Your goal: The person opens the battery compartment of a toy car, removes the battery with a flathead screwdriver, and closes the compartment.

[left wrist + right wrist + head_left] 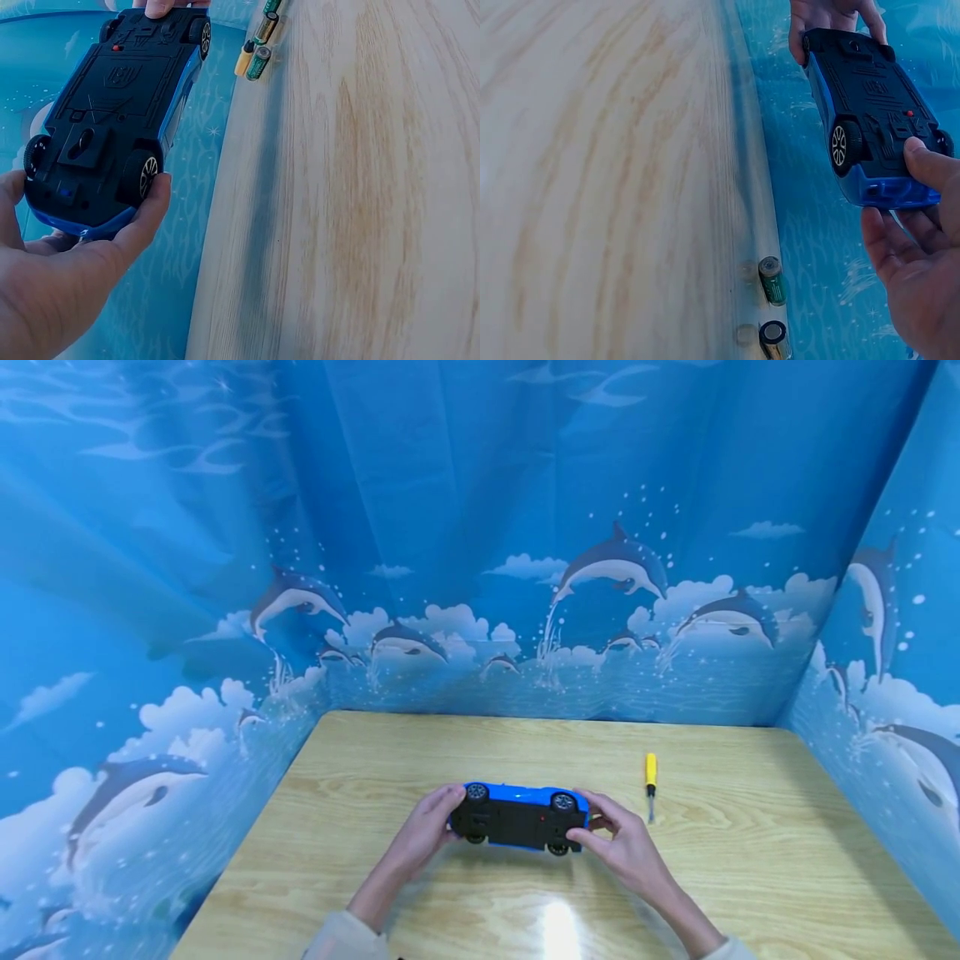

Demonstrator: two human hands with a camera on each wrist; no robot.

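Note:
Both hands hold a blue toy car (517, 820) above the table, its black underside turned toward the head camera. My left hand (427, 828) grips the end on the left, with thumb and fingers around it by the wheels. At the other end, my right hand (624, 842) pinches the car, its thumb (928, 161) pressed on the underside and its fingers around the blue bumper. A small red part (910, 113) shows on the underside near the right hand. In the left wrist view, a raised black piece with an oval recess (81, 142) lies near the left hand.
A screwdriver (651, 781) with a yellow handle lies right of the car on the wooden table (360, 752). Several green batteries (772, 281) appear near the table's edge in both wrist views. A dolphin-printed blue curtain (465, 527) surrounds the table's back and sides.

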